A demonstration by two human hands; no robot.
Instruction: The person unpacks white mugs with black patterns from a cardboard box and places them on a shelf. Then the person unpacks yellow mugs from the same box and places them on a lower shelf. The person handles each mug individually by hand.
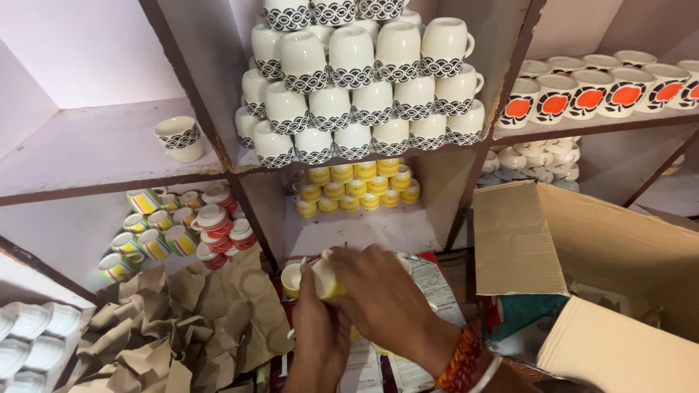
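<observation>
White shelves with dark wooden dividers fill the wall, each bay packed with cups. At the far left, plain white cups sit in a low bay. Above them a single black-patterned cup stands alone, mouth up, on an otherwise bare shelf. Below it, striped cups in green, yellow and red lie on their sides in rows, probably so more fit in the space. Crumpled brown packing paper is heaped in front of them.

In the middle bay, white cups with a black patterned band are stacked mouth-down in a tall pile, each row resting on the one below. Under that, small yellow cups are stacked the same way.

Low in the centre, the person's left hand and right hand meet over a small yellow-and-white cup, both closed around it; the right hand covers it from above, the left supports it from beneath. Another such cup sits just beside it, left.

To the right, an open cardboard box stands with flaps up, and orange-spotted cups line the upper shelf.
</observation>
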